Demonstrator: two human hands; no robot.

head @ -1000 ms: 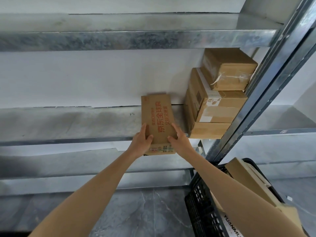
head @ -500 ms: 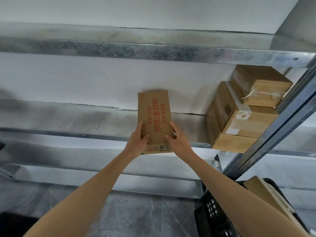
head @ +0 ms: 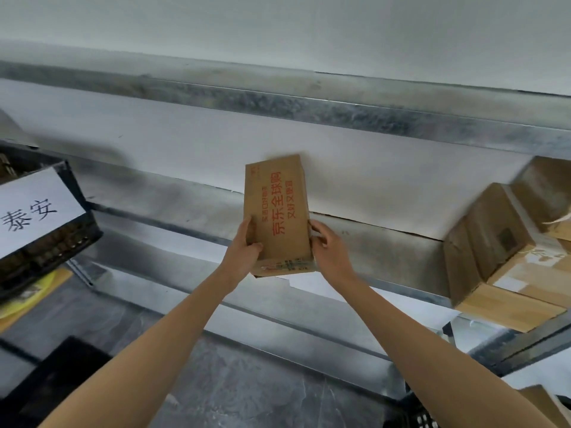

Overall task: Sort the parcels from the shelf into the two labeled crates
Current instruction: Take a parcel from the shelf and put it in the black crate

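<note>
A flat brown cardboard parcel (head: 276, 214) with red print is held up in front of the metal shelf (head: 173, 208). My left hand (head: 244, 251) grips its lower left edge, thumb on the front face. My right hand (head: 329, 248) grips its lower right edge. A black crate (head: 46, 242) with a white paper label (head: 34, 211) stands at the left. The corner of a second black crate (head: 423, 418) with cardboard in it shows at the bottom right.
A stack of brown parcels (head: 506, 251) sits on the shelf at the right. An upper shelf rail (head: 309, 109) runs overhead. A lower shelf level (head: 278, 322) and grey stone floor (head: 247, 387) lie below my arms.
My view has swung left: the parcel stack slid toward the right edge and the labelled left crate came into view. Both hands keep hold of the parcel, now lifted off the shelf.
</note>
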